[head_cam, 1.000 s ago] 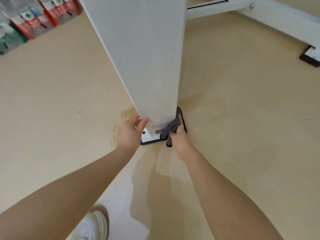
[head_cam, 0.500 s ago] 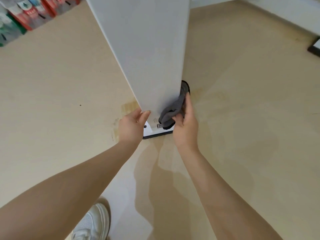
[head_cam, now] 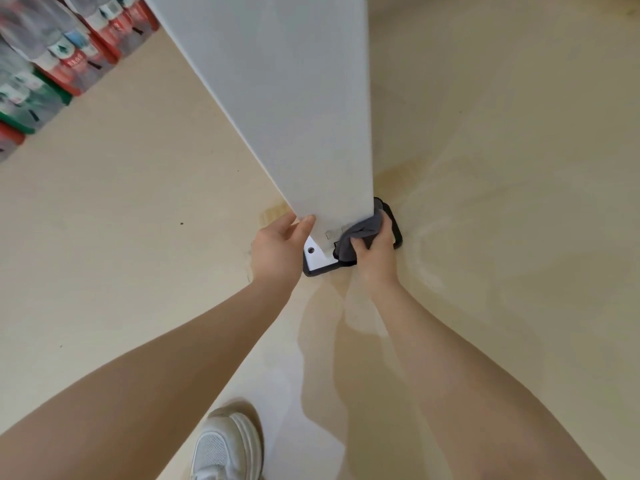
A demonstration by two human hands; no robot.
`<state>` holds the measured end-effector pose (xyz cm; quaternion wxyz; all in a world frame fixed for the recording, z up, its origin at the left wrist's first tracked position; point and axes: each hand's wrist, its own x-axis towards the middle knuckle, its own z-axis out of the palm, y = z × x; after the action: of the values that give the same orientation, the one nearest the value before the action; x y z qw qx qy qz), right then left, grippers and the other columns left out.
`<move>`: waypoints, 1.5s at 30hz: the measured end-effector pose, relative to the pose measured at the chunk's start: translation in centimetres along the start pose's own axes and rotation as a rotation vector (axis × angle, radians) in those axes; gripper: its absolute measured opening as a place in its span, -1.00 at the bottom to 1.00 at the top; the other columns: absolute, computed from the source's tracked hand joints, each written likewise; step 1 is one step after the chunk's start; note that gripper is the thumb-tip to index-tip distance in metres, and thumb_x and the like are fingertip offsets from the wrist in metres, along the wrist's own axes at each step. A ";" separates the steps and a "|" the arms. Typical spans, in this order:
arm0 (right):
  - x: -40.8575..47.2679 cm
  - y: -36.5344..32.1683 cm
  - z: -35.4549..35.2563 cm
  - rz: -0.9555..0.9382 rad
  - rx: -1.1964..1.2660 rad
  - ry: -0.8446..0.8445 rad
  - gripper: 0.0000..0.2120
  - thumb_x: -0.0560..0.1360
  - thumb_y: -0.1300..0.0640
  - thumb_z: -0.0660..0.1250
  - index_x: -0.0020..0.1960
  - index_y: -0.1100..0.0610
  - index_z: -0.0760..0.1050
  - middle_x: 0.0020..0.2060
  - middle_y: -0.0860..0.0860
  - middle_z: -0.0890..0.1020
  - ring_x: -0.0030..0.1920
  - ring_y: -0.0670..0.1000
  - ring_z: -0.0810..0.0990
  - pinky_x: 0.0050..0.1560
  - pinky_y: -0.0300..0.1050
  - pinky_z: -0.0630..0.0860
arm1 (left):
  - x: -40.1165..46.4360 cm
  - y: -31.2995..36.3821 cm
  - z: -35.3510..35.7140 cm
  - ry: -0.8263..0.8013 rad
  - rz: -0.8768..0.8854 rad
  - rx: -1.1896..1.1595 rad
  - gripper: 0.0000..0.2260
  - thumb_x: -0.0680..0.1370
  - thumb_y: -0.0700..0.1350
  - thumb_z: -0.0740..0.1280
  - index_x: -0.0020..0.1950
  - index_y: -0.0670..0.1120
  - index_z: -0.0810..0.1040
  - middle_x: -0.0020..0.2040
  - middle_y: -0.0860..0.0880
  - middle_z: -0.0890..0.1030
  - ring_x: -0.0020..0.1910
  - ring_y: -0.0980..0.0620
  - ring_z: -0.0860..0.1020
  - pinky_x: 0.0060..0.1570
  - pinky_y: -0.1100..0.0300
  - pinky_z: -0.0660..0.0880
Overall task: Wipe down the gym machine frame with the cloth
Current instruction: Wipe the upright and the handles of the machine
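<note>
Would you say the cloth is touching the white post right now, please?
Touching. In the head view, the right hand grips the grey cloth and presses it against the lower right edge of the post, with no gap visible between them.

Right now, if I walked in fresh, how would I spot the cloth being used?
Find the tall white post rising from the pale floor. Follow it down to its black-edged base plate. There the right hand grips the cloth against the post's lower corner: a crumpled dark grey bundle, the only soft thing there.

Cloth point(head_cam: 360, 237) against frame point(head_cam: 294, 98) base
</note>
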<state>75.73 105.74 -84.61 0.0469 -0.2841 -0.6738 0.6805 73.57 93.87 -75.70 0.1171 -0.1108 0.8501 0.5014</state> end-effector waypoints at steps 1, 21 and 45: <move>-0.4 -0.8 0.1 -0.056 0.013 0.028 -0.47 0.51 0.29 0.30 0.42 0.19 0.20 0.27 -0.03 0.45 0.29 -0.01 0.42 0.26 -0.23 0.35 | -0.1 -0.1 0.0 -0.001 0.002 -0.002 -0.83 0.53 0.02 0.29 -0.11 -0.05 0.59 -0.15 -0.04 0.63 -0.16 -0.01 0.53 -0.18 0.17 0.37; -3.1 -7.9 -0.4 -0.230 -0.107 0.111 -0.36 0.42 0.20 0.42 0.43 0.14 0.24 0.30 0.09 0.38 0.31 0.11 0.34 0.30 -0.05 0.31 | -0.9 2.0 -2.6 -0.293 -0.054 0.061 -0.60 0.50 -0.21 0.20 0.14 0.30 0.43 -0.03 0.39 0.48 -0.17 0.43 0.49 -0.32 0.55 0.36; -4.0 -6.9 0.8 -0.195 -0.260 0.054 -0.16 0.47 0.21 0.36 0.52 0.14 -0.14 0.46 0.09 0.16 0.44 0.10 0.16 0.36 -0.12 0.20 | -3.6 5.3 -5.0 -0.271 0.419 -0.296 -0.25 0.32 -0.30 0.01 0.50 0.12 0.10 0.39 0.35 0.27 0.35 0.26 0.31 0.11 0.45 0.37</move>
<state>76.51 103.80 -76.83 0.0937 -0.2394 -0.7790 0.5719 74.92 92.25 -67.82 0.1062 0.1195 0.7485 0.6436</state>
